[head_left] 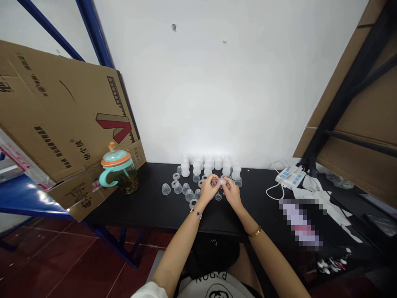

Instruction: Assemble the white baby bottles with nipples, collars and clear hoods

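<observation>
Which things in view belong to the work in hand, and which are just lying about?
In the work, judging by closeness:
small clear round plastic piece, held by left hand and right hand
whitish rounded plastic bottles
clear domed plastic caps
whitish plastic rings

Probably lying about:
clear round jug, teal-and-orange lid
white rectangular plastic power strip
brown flat-sided cardboard

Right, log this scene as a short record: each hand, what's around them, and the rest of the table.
Left hand: fingertips on a small translucent ring
Right hand: pinching the same ring from the other side
Behind the hands: white bottles standing in rows near the wall
Beside the left hand: clear domed caps and loose rings
Table's left side: lidded glass jug with teal handle
Table's right side: white power strip with blue sockets
Surface: black tabletop
</observation>
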Demonstrator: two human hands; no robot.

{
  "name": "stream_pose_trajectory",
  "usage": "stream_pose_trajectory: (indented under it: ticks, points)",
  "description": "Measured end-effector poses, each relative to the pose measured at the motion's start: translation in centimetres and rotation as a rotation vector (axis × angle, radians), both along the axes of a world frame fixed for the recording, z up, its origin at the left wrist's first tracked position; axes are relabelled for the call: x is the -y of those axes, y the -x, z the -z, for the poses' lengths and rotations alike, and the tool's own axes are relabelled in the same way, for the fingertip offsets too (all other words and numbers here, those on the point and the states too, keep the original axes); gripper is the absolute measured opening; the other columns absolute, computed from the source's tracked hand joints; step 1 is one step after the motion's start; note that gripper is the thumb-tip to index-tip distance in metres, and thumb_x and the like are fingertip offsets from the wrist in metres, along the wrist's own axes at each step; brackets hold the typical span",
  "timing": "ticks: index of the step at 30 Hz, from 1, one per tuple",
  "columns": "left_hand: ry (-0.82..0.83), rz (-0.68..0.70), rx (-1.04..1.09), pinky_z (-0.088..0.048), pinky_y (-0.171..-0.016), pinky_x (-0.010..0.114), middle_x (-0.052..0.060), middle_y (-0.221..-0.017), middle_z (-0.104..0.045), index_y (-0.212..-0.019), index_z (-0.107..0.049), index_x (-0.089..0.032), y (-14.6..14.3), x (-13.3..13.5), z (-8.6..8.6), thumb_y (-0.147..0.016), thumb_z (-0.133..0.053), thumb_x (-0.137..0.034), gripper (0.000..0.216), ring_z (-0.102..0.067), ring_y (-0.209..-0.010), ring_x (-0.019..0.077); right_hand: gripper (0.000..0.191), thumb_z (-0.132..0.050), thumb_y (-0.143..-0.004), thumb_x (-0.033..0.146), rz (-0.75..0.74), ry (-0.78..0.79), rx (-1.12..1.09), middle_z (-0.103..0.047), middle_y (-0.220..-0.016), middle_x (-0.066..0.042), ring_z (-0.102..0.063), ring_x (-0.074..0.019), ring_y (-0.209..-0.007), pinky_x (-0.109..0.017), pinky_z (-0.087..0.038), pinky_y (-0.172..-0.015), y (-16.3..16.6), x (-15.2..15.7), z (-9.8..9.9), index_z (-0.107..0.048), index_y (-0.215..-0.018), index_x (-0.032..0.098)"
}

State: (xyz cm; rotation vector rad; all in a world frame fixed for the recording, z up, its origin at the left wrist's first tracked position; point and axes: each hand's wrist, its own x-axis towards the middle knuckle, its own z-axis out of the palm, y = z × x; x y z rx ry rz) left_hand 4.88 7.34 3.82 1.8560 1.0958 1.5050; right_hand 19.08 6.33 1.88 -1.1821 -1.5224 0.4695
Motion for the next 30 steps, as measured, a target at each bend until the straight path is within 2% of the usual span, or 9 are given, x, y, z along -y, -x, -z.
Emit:
stream_pose_trajectory:
  ticks: [11, 16, 22, 27, 30]
  points:
    - [-0.002, -0.021, -0.007, -0.041, -0.058, 0.023, -0.003, -0.071, -0.063, -0.093, -0.066, -0.021, 0.08, -0.07, 0.24, -0.082, -0.066, -0.032, 0.015, -0.054, -0.060, 0.0124, 0.043, -0.048, -0.091, 0.056, -0.015, 0.031, -0.015, -0.074, -0.088, -0.007, -0.060, -0.0166, -0.047, -0.029, -0.046, -0.050, 0.02, 0.21, -0.02, -0.063, -0.111, 0.021]
    - [-0.015, -0.012, -0.001, -0.041, -0.057, 0.023, 0.000, -0.081, -0.069, -0.093, -0.066, -0.021, 0.10, -0.24, 0.30, -0.081, -0.065, -0.030, 0.015, -0.053, -0.059, 0.0114, 0.040, -0.047, -0.091, 0.054, -0.027, 0.039, -0.027, -0.073, -0.085, -0.006, -0.060, -0.0175, -0.049, -0.030, -0.046, -0.051, 0.07, 0.16, 0.10, -0.062, -0.110, 0.022]
    - [-0.033, -0.021, -0.034, -0.040, -0.057, 0.022, -0.002, -0.076, -0.068, -0.091, -0.064, -0.022, 0.17, 0.00, 0.15, -0.082, -0.062, -0.027, 0.010, -0.053, -0.058, 0.0113, 0.032, -0.048, -0.091, 0.045, -0.024, 0.034, -0.038, -0.070, -0.079, -0.003, -0.060, -0.0170, -0.052, -0.028, -0.047, -0.049, 0.14, -0.02, 0.54, -0.061, -0.110, 0.023]
    - [-0.037, -0.036, -0.045, -0.041, -0.059, 0.023, -0.001, -0.079, -0.070, -0.092, -0.063, -0.022, 0.16, 0.12, 0.09, -0.083, -0.061, -0.025, 0.010, -0.054, -0.059, 0.0117, 0.031, -0.050, -0.090, 0.045, -0.054, 0.048, -0.077, -0.065, -0.071, 0.000, -0.056, -0.0152, -0.048, -0.026, -0.046, -0.046, 0.27, -0.14, 0.62, -0.062, -0.108, 0.023]
    - [-0.029, -0.051, -0.016, -0.041, -0.059, 0.023, -0.001, -0.081, -0.070, -0.092, -0.063, -0.022, 0.13, 0.04, 0.16, -0.082, -0.062, -0.026, 0.011, -0.054, -0.060, 0.0117, 0.033, -0.053, -0.089, 0.046, -0.075, 0.062, -0.100, -0.066, -0.073, 0.000, -0.058, -0.0157, -0.050, -0.026, -0.047, -0.045, 0.33, -0.19, 0.63, -0.063, -0.109, 0.023]
